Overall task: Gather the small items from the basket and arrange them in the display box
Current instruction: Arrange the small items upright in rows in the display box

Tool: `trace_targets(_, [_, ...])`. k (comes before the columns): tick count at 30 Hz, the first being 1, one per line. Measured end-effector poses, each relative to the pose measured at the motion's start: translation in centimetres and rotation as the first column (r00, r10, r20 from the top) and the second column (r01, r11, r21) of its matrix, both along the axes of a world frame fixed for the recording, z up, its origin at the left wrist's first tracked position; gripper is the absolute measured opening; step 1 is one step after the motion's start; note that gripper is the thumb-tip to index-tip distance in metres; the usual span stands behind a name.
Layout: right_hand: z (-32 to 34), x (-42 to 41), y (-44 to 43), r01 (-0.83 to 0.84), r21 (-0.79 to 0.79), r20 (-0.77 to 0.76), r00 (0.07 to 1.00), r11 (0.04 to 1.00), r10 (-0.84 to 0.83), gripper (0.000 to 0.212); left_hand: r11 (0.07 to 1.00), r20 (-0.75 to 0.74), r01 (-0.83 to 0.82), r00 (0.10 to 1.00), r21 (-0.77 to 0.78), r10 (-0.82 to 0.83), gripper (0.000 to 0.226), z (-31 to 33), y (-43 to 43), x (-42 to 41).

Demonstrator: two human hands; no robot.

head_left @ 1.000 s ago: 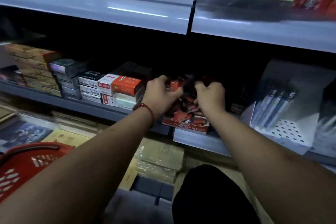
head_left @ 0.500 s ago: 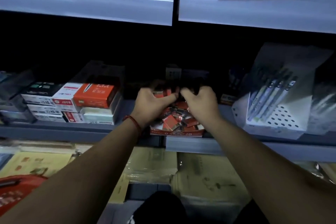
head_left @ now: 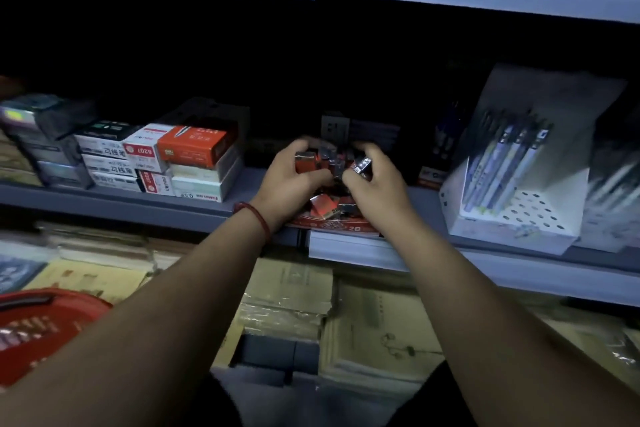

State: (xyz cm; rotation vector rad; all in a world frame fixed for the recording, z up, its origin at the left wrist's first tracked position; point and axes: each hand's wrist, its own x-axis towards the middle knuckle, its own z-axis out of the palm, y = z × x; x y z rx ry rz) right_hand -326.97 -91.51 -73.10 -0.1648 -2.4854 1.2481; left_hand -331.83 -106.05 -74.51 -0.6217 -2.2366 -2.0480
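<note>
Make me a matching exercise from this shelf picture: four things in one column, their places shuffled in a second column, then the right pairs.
Things:
1. basket
2. pen rack
3. display box
4. orange box

Places:
A. middle of the shelf, small items inside
B. bottom left, below the shelf
C. far right on the shelf
D. atop the stacked boxes, left on the shelf

Pairs: 1-B, 2-C, 3-A, 4-D

A person's left hand (head_left: pixel 291 173) and right hand (head_left: pixel 375 180) grip small red packets (head_left: pixel 306 161) above the display box (head_left: pixel 332 224) on a shop shelf (head_left: pixel 381 246).
</note>
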Motion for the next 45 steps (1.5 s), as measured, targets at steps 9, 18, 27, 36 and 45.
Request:
trace_targets(9, [-0.1,-0.2,0.6,-0.034,0.055,-0.009,0.999,0.998,0.034,0.049,0.978,0.032,-0.125,0.991,-0.167,0.132,0.019,2.8,1.6,0.0])
trace_targets(18, [-0.7,-0.9,1.4,-0.047,0.066,-0.019,0.999,0.997,0.049,0.03,0.991,-0.025,-0.057,0.998,-0.121,0.055,0.019,2.4,2.7,-0.1])
trace_targets(27, [-0.6,-0.3,1.0,-0.08,0.138,-0.006,0.997,0.987,0.081,0.067,0.971,-0.035,-0.132,0.991,-0.199,0.127,0.055,2.5,2.0,0.1])
trace_targets(36, [0.0,-0.1,0.8,-0.158,0.14,0.03,0.987,0.977,0.155,0.097,0.964,0.251,-0.136,0.965,0.228,0.076,0.041,2.8,0.9,-0.1])
trace_targets(45, [-0.4,-0.9,1.1,-0.067,-0.043,-0.042,0.997,0.997,0.065,0.064,0.921,0.429,-0.248,0.898,0.302,0.101,0.047,2.0,1.3,-1.7])
